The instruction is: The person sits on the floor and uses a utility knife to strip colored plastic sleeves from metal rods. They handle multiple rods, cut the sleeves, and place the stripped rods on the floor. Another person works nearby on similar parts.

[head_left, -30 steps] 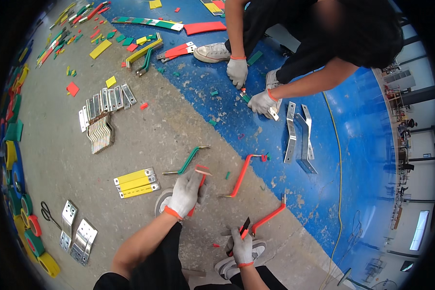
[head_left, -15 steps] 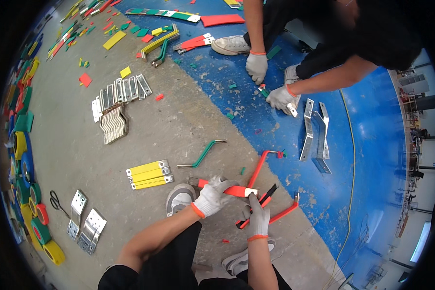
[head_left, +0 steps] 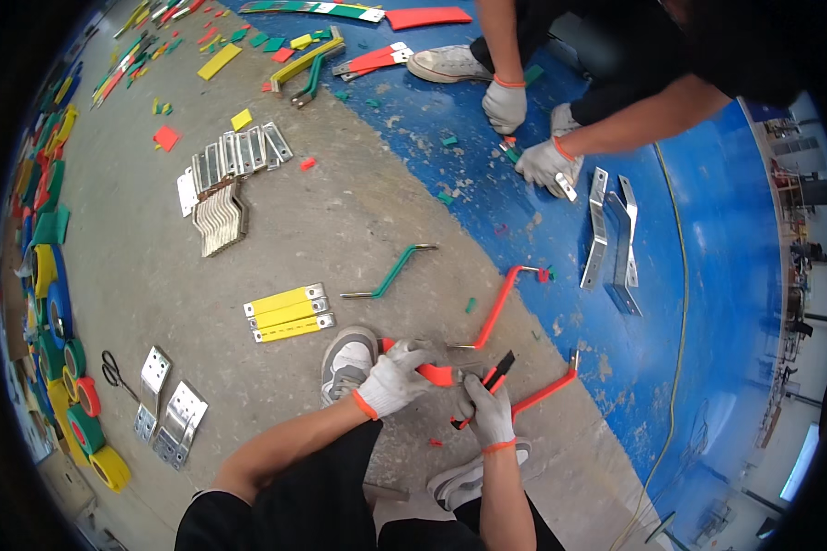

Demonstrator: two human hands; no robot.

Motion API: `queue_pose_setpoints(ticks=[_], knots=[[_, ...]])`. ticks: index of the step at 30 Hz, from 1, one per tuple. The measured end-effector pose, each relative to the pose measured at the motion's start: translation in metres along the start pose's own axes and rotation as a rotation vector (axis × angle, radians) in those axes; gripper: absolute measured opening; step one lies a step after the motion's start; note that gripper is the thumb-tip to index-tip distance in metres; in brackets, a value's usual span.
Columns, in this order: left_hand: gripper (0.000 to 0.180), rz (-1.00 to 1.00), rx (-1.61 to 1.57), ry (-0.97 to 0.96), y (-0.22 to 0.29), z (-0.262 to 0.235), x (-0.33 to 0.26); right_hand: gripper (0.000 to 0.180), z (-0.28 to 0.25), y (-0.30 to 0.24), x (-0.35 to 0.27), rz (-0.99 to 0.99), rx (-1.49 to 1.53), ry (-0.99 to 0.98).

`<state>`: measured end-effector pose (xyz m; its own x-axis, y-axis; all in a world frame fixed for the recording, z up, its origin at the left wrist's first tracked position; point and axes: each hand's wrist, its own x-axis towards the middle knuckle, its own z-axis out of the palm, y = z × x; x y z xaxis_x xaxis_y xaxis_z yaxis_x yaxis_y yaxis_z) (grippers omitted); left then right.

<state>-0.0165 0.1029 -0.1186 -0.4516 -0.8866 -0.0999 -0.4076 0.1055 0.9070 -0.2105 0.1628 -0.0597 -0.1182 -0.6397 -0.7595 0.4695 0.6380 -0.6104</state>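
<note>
My left hand (head_left: 397,378), in a white glove with an orange cuff, is closed around a red-sleeved metal bar (head_left: 438,375). Its bare end points at my right hand (head_left: 490,410), whose gloved fingers are by that end; whether they touch it I cannot tell. A red and black utility knife (head_left: 499,371) is gripped in my right hand. Just beyond my hands lies a bent red-sleeved bar (head_left: 496,309); another red bar (head_left: 549,393) lies to the right. A bent green-sleeved bar (head_left: 393,274) and several yellow-sleeved bars (head_left: 289,314) are on the floor ahead and left.
Scissors (head_left: 111,369) and bent metal plates (head_left: 182,424) lie at left, near coloured tape rolls (head_left: 84,433). Farther off are stacked bare bars (head_left: 219,220). Across on the blue floor, a co-worker's gloved hands (head_left: 544,165) work beside silver bent bars (head_left: 595,230). A yellow cable (head_left: 678,303) runs at right.
The bar in my left hand has turned, so less of its red sleeve and pale end shows. My right hand, still holding the knife, has shifted slightly downward. The whole view has moved slightly.
</note>
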Motion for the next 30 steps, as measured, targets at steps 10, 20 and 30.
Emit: queue_pose_setpoints(ticks=[10,20,30], knots=[[0.055,0.122,0.285,-0.215,0.03,-0.059,0.026,0.028,0.016,-0.007,-0.011,-0.174,-0.531,0.214],[0.05,0.007,0.024,-0.317,0.022,-0.059,0.029,0.037,0.028,-0.001,-0.054,-0.059,-0.619,0.208],[0.033,-0.094,0.057,-0.242,0.022,-0.067,0.014,0.042,0.034,-0.002,-0.052,-0.13,-0.728,0.11]])
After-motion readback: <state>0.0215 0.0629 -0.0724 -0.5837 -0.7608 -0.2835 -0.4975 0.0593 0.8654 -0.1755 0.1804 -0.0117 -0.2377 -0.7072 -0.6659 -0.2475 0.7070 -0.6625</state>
